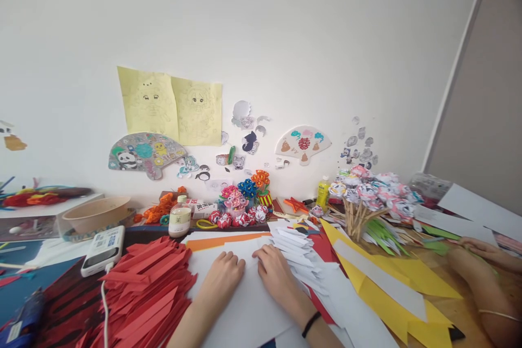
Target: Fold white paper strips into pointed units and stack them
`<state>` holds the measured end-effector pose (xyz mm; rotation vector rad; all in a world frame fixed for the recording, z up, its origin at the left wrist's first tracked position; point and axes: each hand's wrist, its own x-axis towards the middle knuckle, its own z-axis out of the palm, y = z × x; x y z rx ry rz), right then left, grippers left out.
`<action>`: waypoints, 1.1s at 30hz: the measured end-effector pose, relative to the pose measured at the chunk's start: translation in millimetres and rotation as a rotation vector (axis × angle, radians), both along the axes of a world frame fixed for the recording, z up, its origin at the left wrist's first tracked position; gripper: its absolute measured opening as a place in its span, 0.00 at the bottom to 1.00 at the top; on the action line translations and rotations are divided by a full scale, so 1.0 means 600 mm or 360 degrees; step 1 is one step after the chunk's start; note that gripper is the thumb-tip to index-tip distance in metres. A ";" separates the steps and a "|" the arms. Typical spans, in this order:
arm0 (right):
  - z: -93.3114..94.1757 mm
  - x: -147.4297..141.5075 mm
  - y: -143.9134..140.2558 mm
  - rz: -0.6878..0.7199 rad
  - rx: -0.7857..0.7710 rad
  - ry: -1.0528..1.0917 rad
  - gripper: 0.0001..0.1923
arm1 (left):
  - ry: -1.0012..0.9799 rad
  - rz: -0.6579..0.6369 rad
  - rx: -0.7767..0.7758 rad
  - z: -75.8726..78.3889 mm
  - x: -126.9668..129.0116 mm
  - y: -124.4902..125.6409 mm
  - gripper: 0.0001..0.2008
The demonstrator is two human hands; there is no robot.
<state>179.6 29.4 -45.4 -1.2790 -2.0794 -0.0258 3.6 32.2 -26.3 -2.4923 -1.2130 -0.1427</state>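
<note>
- At the near edge of the bench (468, 304), left hand (222, 272) and right hand (277, 272) side by side, nearly touching, both palm-down on a white sheet of paper (244, 304); fingers curled and pressed flat rather than closed around anything, apparently to pin the sheet or firm a crease; fold line itself hidden under the knuckles.
- White sheet square in front of the body, over an orange sheet (220, 241) showing at its far edge.
- Just right of the right hand, a fanned pile of folded white strips (296, 247), within easy reach, probably kept close as a working stack.
- Left of the left hand, a big heap of red folded strips (150, 288), sorted apart from the white by colour.
- Yellow sheets (391, 277) with a white strip across them, spread to the right, well clear of the pressing hands.
- Further back: small bottle (180, 218), a white handset (104, 250) with its cord trailing toward the near edge, a bowl (95, 213), paper flowers (244, 201) lined against the wall.
- Bunch of paper blooms on sticks (367, 201) upright at right, behind the yellow sheets.
- Far right, another person's hand (483, 250) and forearm resting on the bench, apart from the work in front.
- On the wall, yellow drawings (171, 106) and two paper fans (304, 144), pinned up out of the way.
</note>
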 end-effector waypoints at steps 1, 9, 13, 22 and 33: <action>-0.001 0.001 0.000 0.0001 -0.0002 0.0015 0.16 | -0.0007 0.0002 0.0008 0.000 0.000 0.000 0.08; -0.011 0.001 0.009 -0.0063 -0.0055 0.0156 0.16 | -0.0024 -0.0003 -0.0006 0.001 -0.003 -0.004 0.08; -0.010 0.000 0.009 -0.0093 -0.0065 0.0156 0.15 | -0.0210 0.0086 -0.0008 0.002 -0.005 -0.008 0.08; -0.009 0.002 0.010 -0.0132 -0.0042 0.0128 0.16 | -0.0585 0.0521 -0.0016 -0.002 -0.014 -0.014 0.12; 0.005 -0.004 0.015 0.0080 -0.0132 0.0677 0.15 | -0.0776 0.0525 -0.0156 -0.001 -0.020 -0.012 0.11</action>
